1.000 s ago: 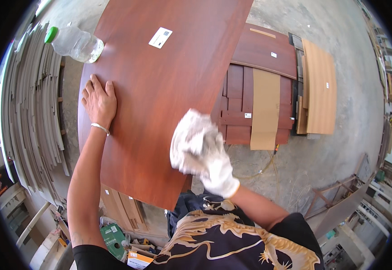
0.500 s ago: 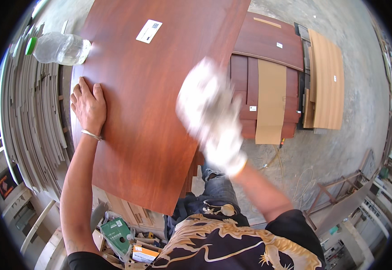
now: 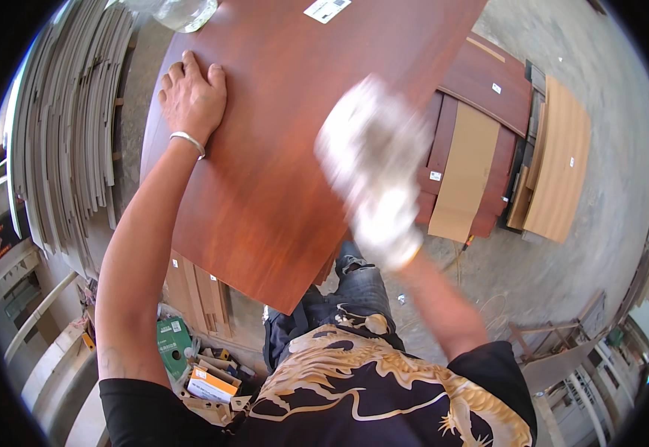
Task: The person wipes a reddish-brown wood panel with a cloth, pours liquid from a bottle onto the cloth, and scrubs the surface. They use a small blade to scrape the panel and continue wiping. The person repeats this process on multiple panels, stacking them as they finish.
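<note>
A large reddish-brown wood panel (image 3: 265, 186) lies flat in front of me, with a white label (image 3: 327, 9) near the top of the view. My left hand (image 3: 194, 95), bare with a silver bangle at the wrist, rests on the panel near its left edge, fingers stretched out. Over the panel's right side is my right hand (image 3: 373, 156) in a white glove, heavily smeared by motion. Its fingers, and whether anything is in them, cannot be made out. Past my left hand, a clear plastic bottle (image 3: 183, 11) stands at the panel's left edge, partly cut off by the picture's rim.
Stacked thin boards (image 3: 71, 134) stand along the left. To the right, dark red panels (image 3: 492, 74), a brown cardboard strip (image 3: 464, 171) and light wood boards (image 3: 559, 160) lie on the concrete floor. Low at left sit a green box (image 3: 174, 346) and an orange-and-white box (image 3: 212, 384).
The view has shifted, so the panel and bottle appear higher and farther right. My left hand stays flat on the panel. The gloved right hand is blurred in both frames, still over the panel's right side.
</note>
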{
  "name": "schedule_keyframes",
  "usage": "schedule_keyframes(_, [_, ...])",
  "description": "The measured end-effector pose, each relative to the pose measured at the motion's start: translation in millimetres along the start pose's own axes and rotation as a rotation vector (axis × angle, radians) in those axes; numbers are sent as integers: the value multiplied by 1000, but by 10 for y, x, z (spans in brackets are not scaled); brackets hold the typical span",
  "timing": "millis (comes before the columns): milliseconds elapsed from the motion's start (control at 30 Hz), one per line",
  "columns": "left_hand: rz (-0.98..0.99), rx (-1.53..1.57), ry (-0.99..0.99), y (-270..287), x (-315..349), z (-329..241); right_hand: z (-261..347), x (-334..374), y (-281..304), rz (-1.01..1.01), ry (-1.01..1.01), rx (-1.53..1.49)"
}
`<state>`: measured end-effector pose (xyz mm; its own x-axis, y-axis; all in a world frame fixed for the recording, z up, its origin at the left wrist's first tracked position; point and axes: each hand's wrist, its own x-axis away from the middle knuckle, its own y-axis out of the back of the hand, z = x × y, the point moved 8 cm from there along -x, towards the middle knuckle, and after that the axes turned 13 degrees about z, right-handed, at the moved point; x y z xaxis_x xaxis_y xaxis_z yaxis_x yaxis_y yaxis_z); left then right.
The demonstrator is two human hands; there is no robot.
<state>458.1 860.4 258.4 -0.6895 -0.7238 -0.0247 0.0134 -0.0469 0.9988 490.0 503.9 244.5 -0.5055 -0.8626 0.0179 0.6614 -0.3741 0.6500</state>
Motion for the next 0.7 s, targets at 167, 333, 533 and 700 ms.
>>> schedule_keyframes(167, [2, 12, 7, 12, 21, -57, 1314, 1275, -1259, 368, 428, -122])
schedule_keyframes(333, [15, 23, 10, 4, 29, -1, 664, 625, -669, 480, 344, -95])
schedule_keyframes(533, [46, 15, -8, -4, -28, -108, -813, -681, 1072, -212, -68, 89])
schedule_keyframes(700, [41, 29, 3, -15, 49, 82, -106, -46, 247, -91, 72, 303])
